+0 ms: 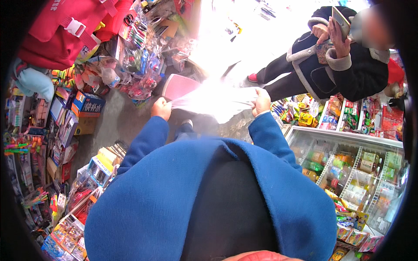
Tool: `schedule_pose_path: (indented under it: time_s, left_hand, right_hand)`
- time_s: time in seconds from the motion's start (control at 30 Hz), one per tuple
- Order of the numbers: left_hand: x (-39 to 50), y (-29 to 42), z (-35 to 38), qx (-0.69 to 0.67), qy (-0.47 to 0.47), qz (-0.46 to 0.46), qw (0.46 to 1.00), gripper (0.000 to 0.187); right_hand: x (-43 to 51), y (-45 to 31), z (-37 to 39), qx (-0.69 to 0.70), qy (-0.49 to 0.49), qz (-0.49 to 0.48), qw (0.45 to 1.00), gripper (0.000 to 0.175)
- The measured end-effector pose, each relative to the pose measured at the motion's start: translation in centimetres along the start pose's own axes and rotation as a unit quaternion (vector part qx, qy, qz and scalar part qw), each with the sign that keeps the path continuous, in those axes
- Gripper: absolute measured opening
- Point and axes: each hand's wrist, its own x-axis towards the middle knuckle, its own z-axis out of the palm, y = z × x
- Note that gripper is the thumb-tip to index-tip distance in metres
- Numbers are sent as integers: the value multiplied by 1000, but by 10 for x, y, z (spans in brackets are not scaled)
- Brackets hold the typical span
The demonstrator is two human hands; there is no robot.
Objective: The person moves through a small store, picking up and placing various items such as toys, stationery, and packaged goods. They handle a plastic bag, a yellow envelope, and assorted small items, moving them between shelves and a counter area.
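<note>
A thin white sheet-like thing [215,101], perhaps a plastic bag, is stretched between my two hands at the centre of the view. My left hand [161,109] is closed on its left edge, while my right hand [262,101] grips the right edge. Strong glare washes out its middle, so its exact kind cannot be told. A pink flat-sided object [179,86] shows just behind its left part. Both my arms reach forward in blue sleeves, and a shoe [187,122] shows on the floor below the sheet.
A person [313,62] in a dark coat stands at the upper right with a phone [340,24]. A glass-topped cooler [346,135] with bottles is at right. Packed goods and a boxed carton [87,104] line the left. A red bag [65,36] hangs at upper left.
</note>
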Motion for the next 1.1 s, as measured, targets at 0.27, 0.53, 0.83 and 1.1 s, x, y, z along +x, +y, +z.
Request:
schedule_pose_path:
  time_s: [0.27,0.53,0.83,1.1]
  left_hand:
    - [-31,-13,-8,-63,0,-284,957,30]
    - [-39,74,38,122,-124,307,936,76]
    - [56,33,69,48,-199,170,964,18]
    - [88,-27,55,184,-169,10,968,41]
  right_hand:
    - [-30,-14,31,-95,-19,14,995,9]
    - [-20,17,83,-212,-245,31,946,13]
    - [85,59,102,-288,-230,143,919,24]
    - [224,145,30,-321,-57,326,887,68]
